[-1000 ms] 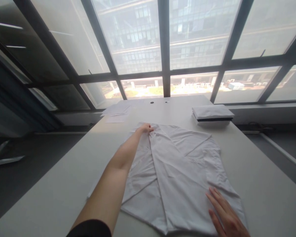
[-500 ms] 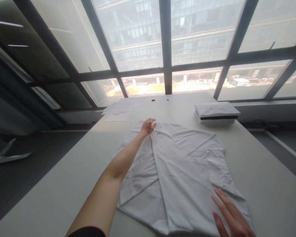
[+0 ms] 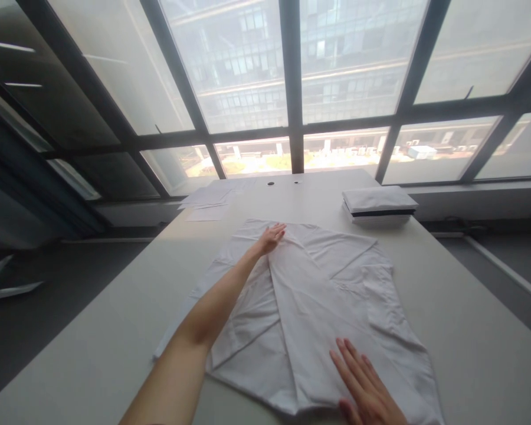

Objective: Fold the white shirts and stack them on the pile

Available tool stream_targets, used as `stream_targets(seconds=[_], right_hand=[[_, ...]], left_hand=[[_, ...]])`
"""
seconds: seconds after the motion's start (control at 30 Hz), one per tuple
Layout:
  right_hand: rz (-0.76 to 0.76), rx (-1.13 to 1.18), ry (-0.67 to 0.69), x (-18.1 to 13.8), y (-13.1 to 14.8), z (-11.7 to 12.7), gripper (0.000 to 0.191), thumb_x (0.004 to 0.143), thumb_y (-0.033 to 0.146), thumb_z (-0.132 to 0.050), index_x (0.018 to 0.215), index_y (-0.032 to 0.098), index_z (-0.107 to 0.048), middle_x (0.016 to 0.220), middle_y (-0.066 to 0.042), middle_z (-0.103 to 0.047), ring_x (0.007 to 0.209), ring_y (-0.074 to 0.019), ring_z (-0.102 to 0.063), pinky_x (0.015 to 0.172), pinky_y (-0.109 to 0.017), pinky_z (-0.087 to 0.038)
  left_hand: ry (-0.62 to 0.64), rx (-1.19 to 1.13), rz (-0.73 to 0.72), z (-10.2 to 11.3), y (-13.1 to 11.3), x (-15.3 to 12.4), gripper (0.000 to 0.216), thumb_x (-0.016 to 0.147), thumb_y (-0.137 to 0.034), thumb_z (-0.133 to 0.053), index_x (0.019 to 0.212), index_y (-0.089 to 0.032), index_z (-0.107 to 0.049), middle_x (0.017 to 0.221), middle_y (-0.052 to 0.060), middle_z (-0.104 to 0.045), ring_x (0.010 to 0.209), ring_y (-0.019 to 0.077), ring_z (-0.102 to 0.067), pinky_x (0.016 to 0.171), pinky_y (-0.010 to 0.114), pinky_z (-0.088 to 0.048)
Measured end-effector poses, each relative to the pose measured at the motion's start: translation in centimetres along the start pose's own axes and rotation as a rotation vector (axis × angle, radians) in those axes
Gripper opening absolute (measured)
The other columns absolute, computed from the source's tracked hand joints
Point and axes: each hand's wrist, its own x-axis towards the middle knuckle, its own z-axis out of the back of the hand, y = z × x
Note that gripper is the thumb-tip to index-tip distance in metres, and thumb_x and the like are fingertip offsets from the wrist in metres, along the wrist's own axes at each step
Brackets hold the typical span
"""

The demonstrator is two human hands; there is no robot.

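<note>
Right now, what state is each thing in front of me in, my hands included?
White garment: spread out, creased
Left hand: open, at the garment's far part
Right hand: open, palm down, at its near part
White-and-black stack: neatly piled
Papers: loose, overlapping

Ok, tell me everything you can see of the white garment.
The white garment looks like thin cloth, spread flat but wrinkled on the pale table. A long edge runs down it left of centre, with diagonal creases either side. The open left hand appears to rest near its far edge; the open right hand is over its near part.
</note>
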Motion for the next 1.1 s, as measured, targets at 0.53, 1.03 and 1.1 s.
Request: stream_targets(seconds=[0.53,1.03,1.1], right_hand=[[-0.338,-0.184,0.018,-0.1,-9.6,1.1,0.059,0.1,0.044,-0.033,0.15,0.014,-0.045,0.162,-0.015,-0.032,0.151,-0.0294,-0.024,0.12,-0.056,-0.027],[-0.052,0.12,0.001,2.5,-13.5,6.4,0.045,0.097,0.044,-0.05,0.137,0.026,-0.061,0.156,-0.008,-0.044,0.145,-0.03,-0.038,0.119,-0.05,-0.034],[0.008,0.16,0.014,1.3,-12.9,6.8,0.042,0.095,0.043,-0.055,0.134,0.029,-0.063,0.153,-0.007,-0.049,0.142,-0.0306,-0.043,0.115,-0.05,-0.041]], left_hand=[[0.01,0.159,0.295,2.4,8.2,-25.4,0.058,0.101,-0.044,-0.028,0.156,-0.028,-0.035,0.161,0.004,-0.032,0.151,0.0234,-0.025,0.121,0.053,-0.021],[0.124,-0.183,0.052,6.0,-3.0,-35.4,0.051,0.098,-0.05,-0.05,0.148,-0.037,-0.049,0.153,0.001,-0.048,0.145,0.0201,-0.038,0.122,0.038,-0.032],[0.165,-0.174,-0.008,5.7,-3.8,-37.0,0.058,0.096,-0.051,-0.056,0.151,-0.035,-0.045,0.156,0.003,-0.043,0.149,0.0235,-0.031,0.124,0.045,-0.026]])
